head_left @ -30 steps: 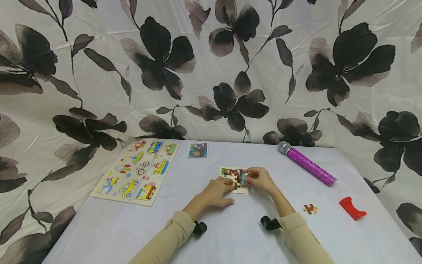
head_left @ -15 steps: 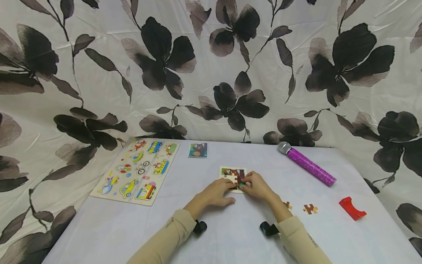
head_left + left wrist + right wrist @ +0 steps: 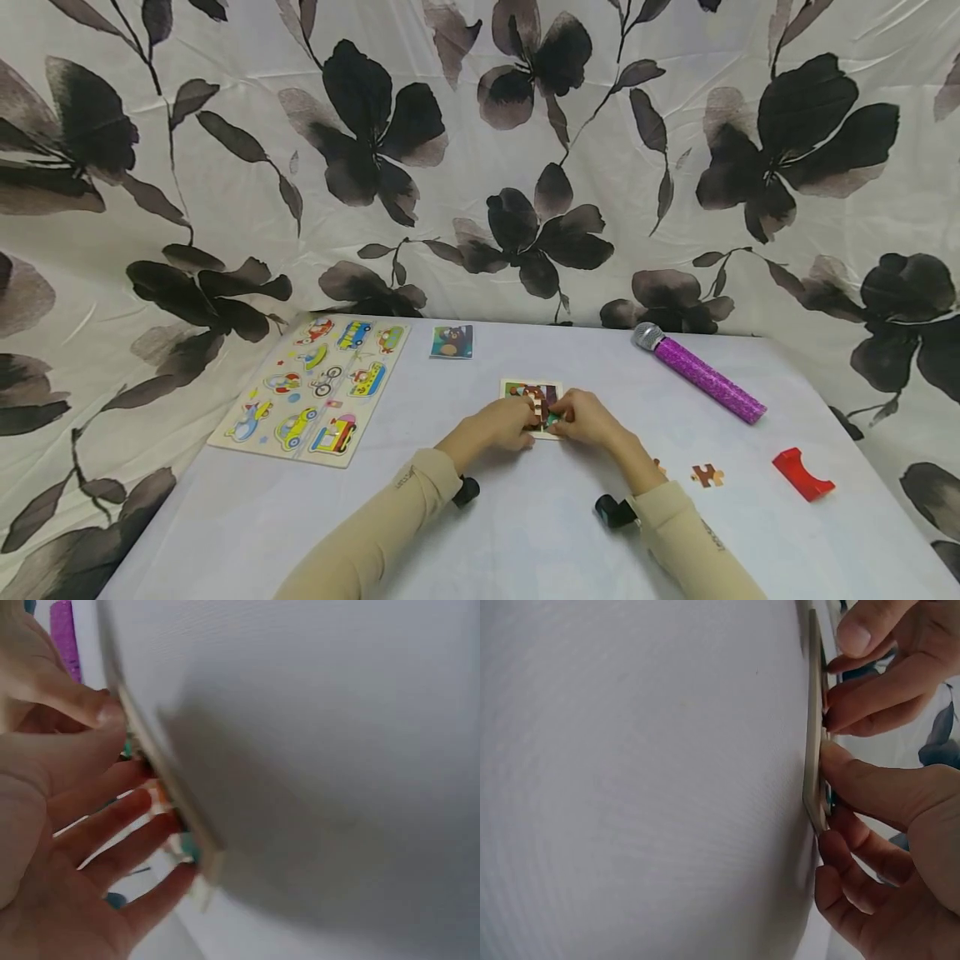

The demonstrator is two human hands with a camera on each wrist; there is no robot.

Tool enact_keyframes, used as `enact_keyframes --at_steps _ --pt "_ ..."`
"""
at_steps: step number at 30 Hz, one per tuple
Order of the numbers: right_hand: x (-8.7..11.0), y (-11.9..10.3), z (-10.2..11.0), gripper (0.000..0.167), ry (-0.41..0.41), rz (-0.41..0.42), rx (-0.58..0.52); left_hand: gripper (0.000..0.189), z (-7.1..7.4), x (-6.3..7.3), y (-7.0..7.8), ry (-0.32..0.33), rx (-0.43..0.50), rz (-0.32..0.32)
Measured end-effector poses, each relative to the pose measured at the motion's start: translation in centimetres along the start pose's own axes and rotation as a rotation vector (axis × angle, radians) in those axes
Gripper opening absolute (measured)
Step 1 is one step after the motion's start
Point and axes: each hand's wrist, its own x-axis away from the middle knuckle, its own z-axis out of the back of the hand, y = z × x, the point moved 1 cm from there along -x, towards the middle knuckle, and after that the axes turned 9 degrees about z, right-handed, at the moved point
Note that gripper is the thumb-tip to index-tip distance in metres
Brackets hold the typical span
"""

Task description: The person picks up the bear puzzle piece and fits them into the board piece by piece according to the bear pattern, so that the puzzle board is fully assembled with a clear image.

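A small jigsaw board (image 3: 510,387) with a brown bear picture lies mid-table between both hands, partly hidden by them. My left hand (image 3: 501,422) reaches over its left side. In the left wrist view this hand's fingers (image 3: 120,855) are spread and fairly straight, their tips on the pieces. At the lower right of the board, my right hand (image 3: 588,419) pinches a teal-and-dark jigsaw piece (image 3: 830,796) between thumb and fingers. The board's pale edge (image 3: 813,712) shows side-on in the right wrist view.
Beyond the right forearm lie a brown jigsaw piece (image 3: 707,475) and another, mostly hidden piece (image 3: 660,467). A red curved block (image 3: 802,475) and a purple glittery microphone (image 3: 707,380) are farther right. A vehicle peg puzzle (image 3: 262,447) and a bear picture card (image 3: 452,342) lie left.
My right hand has brought its piece down and left onto the board's lower right. The left hand has shifted slightly right and up, farther over the board.
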Motion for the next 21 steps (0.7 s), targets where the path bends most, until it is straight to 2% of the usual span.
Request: enact_keyframes --at_steps 3,6,9,13,21 --pt "-0.1 0.1 0.1 0.032 -0.014 -0.003 -0.008 0.019 0.6 -0.4 0.3 -0.093 -0.012 0.028" --pt "-0.2 0.2 0.2 0.033 -0.013 -0.009 -0.02 0.031 0.9 -0.1 0.5 -0.127 -0.012 0.034" --pt "-0.2 0.2 0.1 0.034 -0.001 -0.039 -0.053 0.04 0.7 0.6 0.5 -0.115 -0.031 0.015" --pt "-0.3 0.1 0.1 0.035 0.005 -0.069 -0.076 0.041 0.2 1.2 0.5 -0.081 -0.045 0.012" --pt "-0.3 0.2 -0.1 0.032 -0.034 -0.045 -0.011 0.054 -0.4 1.4 0.7 -0.046 -0.083 0.041"
